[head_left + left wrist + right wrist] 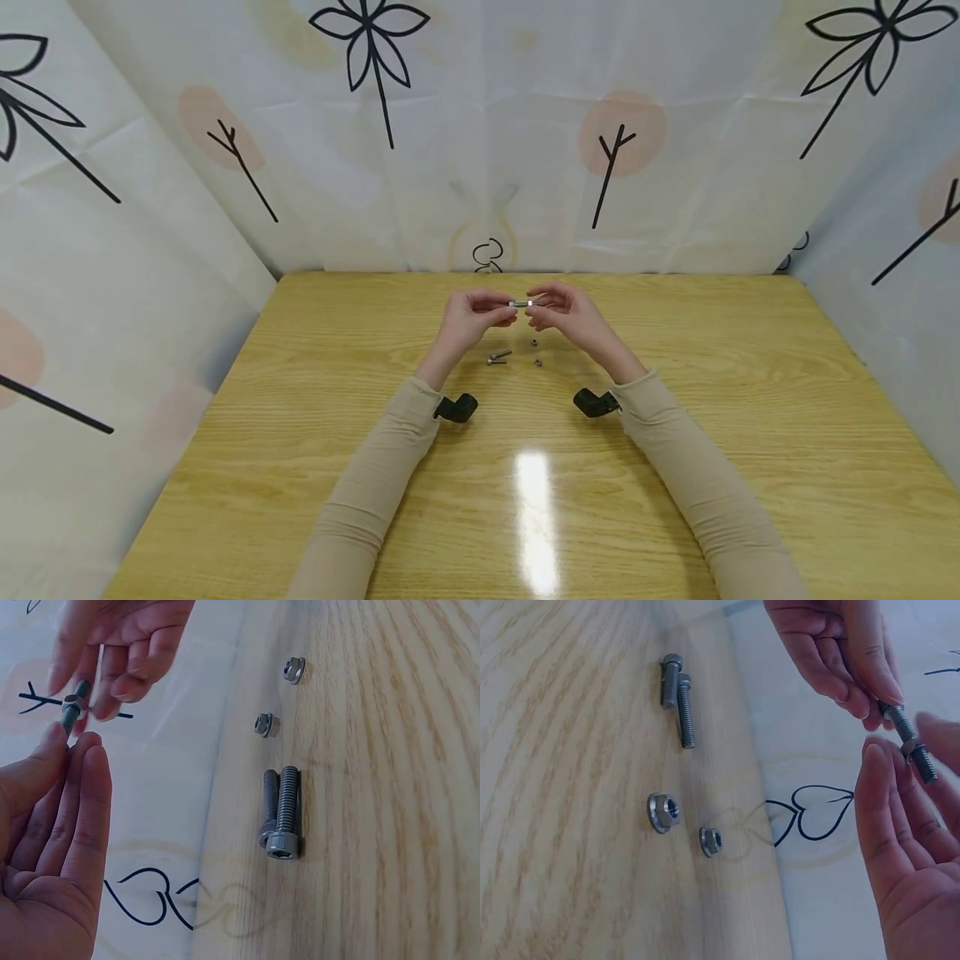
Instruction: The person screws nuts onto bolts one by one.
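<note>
Near the table's far edge, my left hand (467, 321) pinches a socket-head bolt (904, 724) by its head end between thumb and fingers. A flange nut (910, 748) sits around the bolt's thread, with some thread showing past it. My right hand (572, 317) is around the threaded end, its fingers fairly straight and spread. In the right wrist view its thumb is blurred beside the nut, and its index fingertip stands apart on the other side. The left fingers hide most of the bolt head.
Two more bolts (286, 814) lie side by side on the wooden table (337, 450). Two loose flange nuts (664, 812) rest near them. Black wrist devices (457, 408) are worn below both hands. A patterned white cloth (487, 125) stands behind the table.
</note>
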The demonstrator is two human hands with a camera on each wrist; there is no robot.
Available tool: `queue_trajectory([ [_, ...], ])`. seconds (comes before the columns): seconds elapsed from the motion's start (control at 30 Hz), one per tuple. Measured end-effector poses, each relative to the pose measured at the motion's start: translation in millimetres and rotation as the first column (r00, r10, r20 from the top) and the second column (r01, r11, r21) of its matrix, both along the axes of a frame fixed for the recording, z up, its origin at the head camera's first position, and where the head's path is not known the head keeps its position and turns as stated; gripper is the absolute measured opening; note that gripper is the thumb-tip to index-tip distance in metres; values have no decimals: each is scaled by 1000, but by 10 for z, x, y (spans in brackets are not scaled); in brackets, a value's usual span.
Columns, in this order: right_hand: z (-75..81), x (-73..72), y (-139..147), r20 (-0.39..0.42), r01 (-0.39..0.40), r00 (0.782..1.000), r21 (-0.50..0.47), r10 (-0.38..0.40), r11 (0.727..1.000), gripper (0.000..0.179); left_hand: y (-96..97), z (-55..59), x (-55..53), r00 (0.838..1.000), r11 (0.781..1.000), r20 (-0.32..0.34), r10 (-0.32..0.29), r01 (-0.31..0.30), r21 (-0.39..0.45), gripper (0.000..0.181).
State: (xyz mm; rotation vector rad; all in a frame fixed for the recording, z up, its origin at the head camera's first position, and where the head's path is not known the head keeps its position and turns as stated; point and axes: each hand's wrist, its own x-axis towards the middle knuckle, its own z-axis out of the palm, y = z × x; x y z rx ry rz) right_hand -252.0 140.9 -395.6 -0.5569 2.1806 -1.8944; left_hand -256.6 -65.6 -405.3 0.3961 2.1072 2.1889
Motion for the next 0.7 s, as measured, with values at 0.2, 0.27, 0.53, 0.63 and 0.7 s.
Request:
queue_trajectory([
  [0.2,5,-14,9,-37,19,999,-1,-19,1000,23,6,12,1,1000,1000,8,-5,5,5,19],
  [0.27,16,-7,3,-36,27,999,30,-26,999,25,4,13,3,1000,1000,7,-5,5,-2,20],
  [0.53,-8,-6,-4,-39,9,999,5,-9,1000,31,-18,-14,-9,1000,1000,21,11,-12,16,20],
  [0.63,-11,-9,0,-64,12,998,14,-11,1000,26,-15,-19,-7,1000,1000,10,1,-1,16,20],
  [0.7,-2,-8,-2,-68,22,998,35,-19,999,24,-10,-20,-7,1000,1000,3,-4,4,14,20],
])
